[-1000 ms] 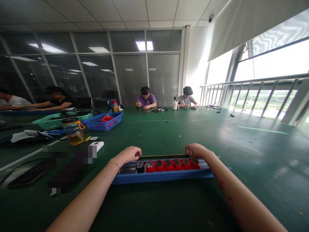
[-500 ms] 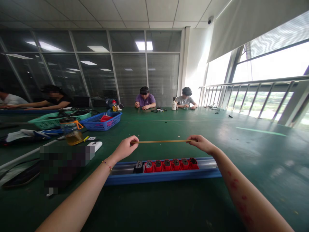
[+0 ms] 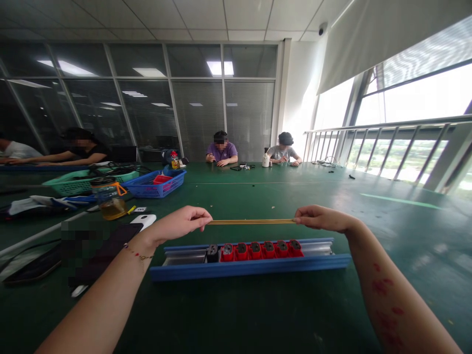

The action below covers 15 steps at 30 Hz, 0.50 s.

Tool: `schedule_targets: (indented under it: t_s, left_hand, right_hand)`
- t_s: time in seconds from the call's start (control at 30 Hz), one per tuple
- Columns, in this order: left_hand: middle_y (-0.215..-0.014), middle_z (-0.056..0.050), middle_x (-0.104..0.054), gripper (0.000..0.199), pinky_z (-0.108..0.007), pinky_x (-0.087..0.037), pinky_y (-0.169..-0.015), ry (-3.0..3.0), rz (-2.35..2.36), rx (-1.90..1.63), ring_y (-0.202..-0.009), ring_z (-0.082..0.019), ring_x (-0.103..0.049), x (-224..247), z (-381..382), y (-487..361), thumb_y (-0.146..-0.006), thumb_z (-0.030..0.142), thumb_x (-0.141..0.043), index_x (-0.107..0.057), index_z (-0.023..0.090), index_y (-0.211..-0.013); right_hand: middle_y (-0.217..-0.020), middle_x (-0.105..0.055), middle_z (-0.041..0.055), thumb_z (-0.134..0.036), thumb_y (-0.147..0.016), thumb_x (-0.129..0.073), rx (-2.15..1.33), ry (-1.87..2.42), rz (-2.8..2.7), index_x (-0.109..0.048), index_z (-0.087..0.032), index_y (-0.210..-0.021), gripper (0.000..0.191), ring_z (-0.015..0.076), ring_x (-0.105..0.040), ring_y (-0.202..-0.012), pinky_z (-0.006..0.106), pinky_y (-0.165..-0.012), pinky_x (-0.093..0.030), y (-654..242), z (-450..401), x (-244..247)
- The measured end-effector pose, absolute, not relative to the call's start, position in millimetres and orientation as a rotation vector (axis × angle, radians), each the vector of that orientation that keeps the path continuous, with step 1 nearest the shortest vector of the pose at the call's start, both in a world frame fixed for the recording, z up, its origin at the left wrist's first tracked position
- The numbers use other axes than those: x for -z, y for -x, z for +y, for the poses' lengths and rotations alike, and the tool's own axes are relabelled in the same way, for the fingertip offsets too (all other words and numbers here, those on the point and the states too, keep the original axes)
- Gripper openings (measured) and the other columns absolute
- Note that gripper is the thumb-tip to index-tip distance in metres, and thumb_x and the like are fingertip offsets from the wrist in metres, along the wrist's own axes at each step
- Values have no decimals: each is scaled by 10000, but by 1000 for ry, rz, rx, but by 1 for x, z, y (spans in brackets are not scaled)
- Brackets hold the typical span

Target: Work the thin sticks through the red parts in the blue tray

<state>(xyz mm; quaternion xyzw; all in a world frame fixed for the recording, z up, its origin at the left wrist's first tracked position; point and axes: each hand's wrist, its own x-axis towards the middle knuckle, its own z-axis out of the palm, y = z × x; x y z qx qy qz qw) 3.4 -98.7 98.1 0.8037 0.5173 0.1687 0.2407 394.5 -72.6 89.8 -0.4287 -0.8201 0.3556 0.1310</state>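
Level between both hands, above the table, runs a straight bundle of thin yellow-brown strands point(image 3: 252, 221); I cannot tell whether they are sticks or a stretched band. My left hand point(image 3: 188, 219) pinches the left end between thumb and fingers. At the right end, my right hand point(image 3: 313, 218) pinches it the same way. Nearer to me lies a long blue-edged rail point(image 3: 250, 271) with a silvery channel. In a row along its middle sit several red connector-like blocks point(image 3: 255, 251) with dark tops, and one black block point(image 3: 212, 253) at their left. Neither hand touches the rail.
At left are a blue basket point(image 3: 158, 189), a green basket point(image 3: 66, 183) with cables, a jar point(image 3: 110, 201) of amber liquid, and a dark pouch beside a white device point(image 3: 147, 221). Two people sit across the green table point(image 3: 368, 221); others are at far left.
My hands have shifted slightly apart, the right one further right, and the strands sit a little lower and nearer the rail. Both hands keep hold of the ends.
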Motion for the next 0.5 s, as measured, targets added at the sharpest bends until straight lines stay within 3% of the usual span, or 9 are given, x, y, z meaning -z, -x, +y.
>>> schedule_targets:
  t_s: [0.13,0.5]
  left_hand:
    - [-726,-4,-597,411,-201,-390,-565,-2167,1340,-241,-623,-113,-502,-97,-101,-2,-743,538,-425,-593,186,-873]
    - [-684,-9,-610,366,-216,-424,-560,-2051,1211,-29,-570,-113,-545,-78,-91,3,-728,508,-469,-552,177,-860]
  right_hand:
    - [-567,-477,-31,-543,-731,-510,-1241,1259,-2510,-518,-154,-750,389,92,-443,-507,227,-495,-383,-396,-65,-81]
    - [-667,-615,23,-605,-692,-509,-1295,1466,-2597,-496,-155,-904,498,157,-580,-595,266,-572,-445,-392,-64,-74]
